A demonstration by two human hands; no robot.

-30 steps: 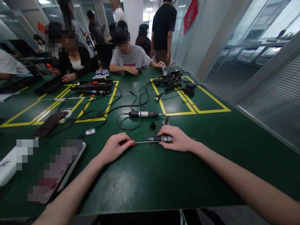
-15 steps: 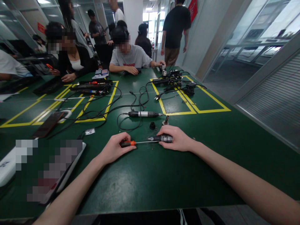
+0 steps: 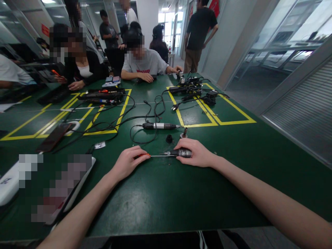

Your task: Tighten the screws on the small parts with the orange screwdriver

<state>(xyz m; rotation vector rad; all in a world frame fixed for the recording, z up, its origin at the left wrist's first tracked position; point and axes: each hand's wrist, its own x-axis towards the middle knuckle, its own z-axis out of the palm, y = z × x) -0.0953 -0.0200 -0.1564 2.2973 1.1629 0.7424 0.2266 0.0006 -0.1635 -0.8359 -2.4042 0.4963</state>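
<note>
My left hand [image 3: 128, 162] is curled around a small screwdriver [image 3: 151, 156]; only a bit of its orange collar shows past the fingers. The thin metal shaft runs left to right, level with the table, tip at the nose of the dark tool body [image 3: 178, 153]. My right hand [image 3: 198, 152] is clasped over that body, pinning it to the green table [image 3: 166, 197]. The body's long axis is also left-right, in line with the shaft. So the two hands face each other, with the tip between them, nearer the right hand. The body is a cylinder, dark and ribbed with a metallic band. Just beyond lie a small black cap [image 3: 169, 138] and a short metal fitting [image 3: 184, 132], loose. Further back is a corded rotary tool [image 3: 158, 126], black and silver, parallel to mine. The mat looks smooth, slightly glossy.
</note>
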